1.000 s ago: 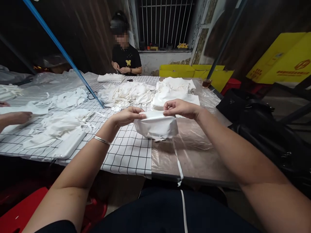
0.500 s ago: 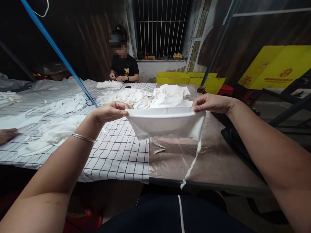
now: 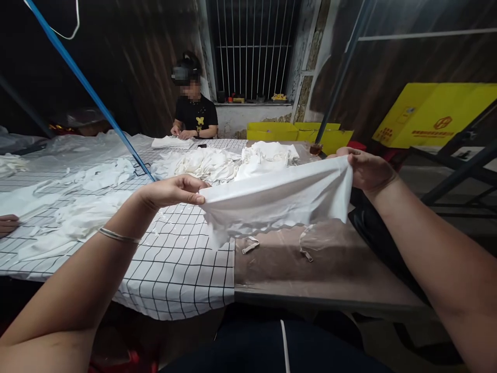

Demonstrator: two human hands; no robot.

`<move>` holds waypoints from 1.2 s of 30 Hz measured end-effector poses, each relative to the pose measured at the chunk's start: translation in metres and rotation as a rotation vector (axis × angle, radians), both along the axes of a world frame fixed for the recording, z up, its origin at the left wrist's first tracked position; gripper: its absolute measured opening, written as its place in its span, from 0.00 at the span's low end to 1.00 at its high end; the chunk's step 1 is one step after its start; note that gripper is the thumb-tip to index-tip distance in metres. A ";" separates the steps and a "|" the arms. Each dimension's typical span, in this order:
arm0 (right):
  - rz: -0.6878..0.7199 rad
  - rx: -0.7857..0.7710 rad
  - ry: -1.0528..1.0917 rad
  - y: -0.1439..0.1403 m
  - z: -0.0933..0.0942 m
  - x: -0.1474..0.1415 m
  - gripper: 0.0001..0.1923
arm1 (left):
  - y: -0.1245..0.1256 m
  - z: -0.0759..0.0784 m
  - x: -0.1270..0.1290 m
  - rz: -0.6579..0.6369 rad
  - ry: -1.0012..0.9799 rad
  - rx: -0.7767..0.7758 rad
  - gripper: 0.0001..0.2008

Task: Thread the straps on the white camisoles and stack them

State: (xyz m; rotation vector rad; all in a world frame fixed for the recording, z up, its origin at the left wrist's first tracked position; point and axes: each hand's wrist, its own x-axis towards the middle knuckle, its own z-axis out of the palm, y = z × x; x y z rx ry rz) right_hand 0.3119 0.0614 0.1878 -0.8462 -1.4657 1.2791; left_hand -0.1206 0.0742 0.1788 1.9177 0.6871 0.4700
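Evenly slung above the table (image 3: 295, 282), the white cloth (image 3: 279, 194) runs lengthwise from half past eight to half past two. The left hand (image 3: 176, 190) pinches its lower corner between thumb and fingers; the right hand (image 3: 368, 168) grips the higher one, fingertips partly hidden, with a white pile (image 3: 267, 152) beyond at twelve.

Left hand (image 3: 174, 191) pinches one end of white cloth (image 3: 279, 191), right hand (image 3: 368, 168) grips the other; cloth stretched above table, right end higher. Two small straps (image 3: 251, 245) show below its lower edge. White piles (image 3: 207, 163) beyond on checked tablecloth (image 3: 174, 269). Co-worker (image 3: 196, 111) across table. Yellow boxes (image 3: 272, 130) at back.
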 end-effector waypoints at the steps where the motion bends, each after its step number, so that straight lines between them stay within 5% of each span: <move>1: -0.015 -0.014 -0.007 0.001 -0.001 0.001 0.27 | -0.001 0.001 0.001 0.012 -0.008 0.018 0.16; 9: 0.034 -0.155 -0.545 0.010 -0.007 0.004 0.29 | 0.003 -0.001 0.001 0.035 -0.098 0.073 0.19; 15: 0.013 -0.092 -0.506 0.007 -0.010 0.006 0.32 | 0.006 -0.004 -0.003 0.160 -0.008 0.066 0.13; 21: 0.009 -0.264 -0.348 0.007 -0.022 0.006 0.28 | 0.012 -0.016 0.003 0.371 -0.126 -0.217 0.14; 25: -0.074 -0.302 -0.239 0.016 -0.049 -0.001 0.25 | 0.024 -0.044 0.017 0.446 -0.239 -0.386 0.18; 31: -0.444 -0.331 -0.477 0.003 -0.128 -0.014 0.26 | 0.017 -0.117 0.039 0.758 -0.210 -0.567 0.34; 33: -0.580 -0.290 -0.589 -0.016 -0.153 -0.016 0.21 | 0.005 -0.139 0.041 0.814 -0.107 -0.506 0.35; 36: -0.669 -0.255 -0.794 -0.048 -0.176 -0.020 0.13 | -0.016 -0.160 0.038 0.872 0.178 -0.191 0.29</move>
